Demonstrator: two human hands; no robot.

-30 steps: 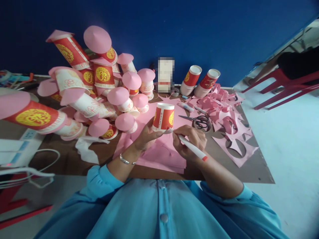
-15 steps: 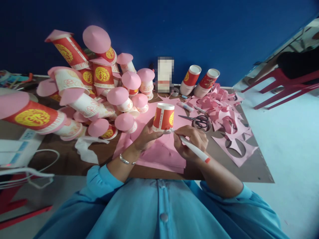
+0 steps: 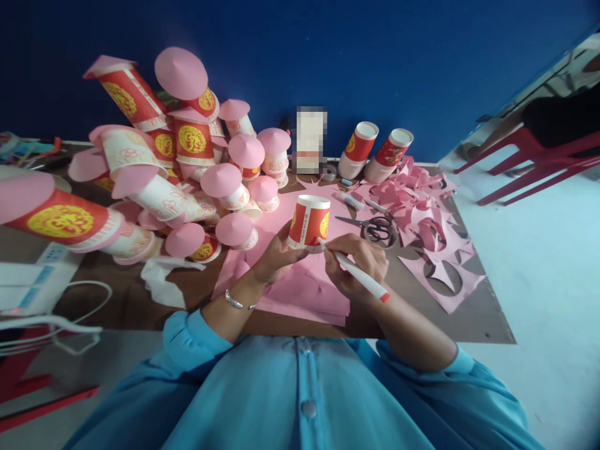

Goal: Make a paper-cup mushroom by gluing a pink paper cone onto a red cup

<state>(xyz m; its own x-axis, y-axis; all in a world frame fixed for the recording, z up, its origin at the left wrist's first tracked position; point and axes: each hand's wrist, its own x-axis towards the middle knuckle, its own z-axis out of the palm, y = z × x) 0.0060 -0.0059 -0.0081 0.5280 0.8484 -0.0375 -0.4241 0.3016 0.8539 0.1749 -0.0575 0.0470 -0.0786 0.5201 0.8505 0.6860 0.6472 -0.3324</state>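
Only the head view to go on, so here goes: the left hand (image 3: 276,253) is wrapped around a red paper cup (image 3: 309,222), holding it upside down over the stack of pink paper (image 3: 300,290) near the front edge of the table (image 3: 469,319). The right hand (image 3: 359,265) is closed on a white pen (image 3: 360,278) with a red end, its tip touching the cup's lower rim on the right side. My take on doing this bit well: keep the cup pinned firmly so it can't twist, and turn the cup into the pen rather than chasing around it with the wrist. Keep the tip tight against the rim the whole way, otherwise the line will wobble. Can't tell if the rim sits flat on the paper or just above it, the fingers hide that. Scissors (image 3: 375,228) lie just right of the hands, pink scraps (image 3: 431,231) beyond them, and a big heap of finished cups with pink cone tops (image 3: 187,175) sits to the left, well clear.
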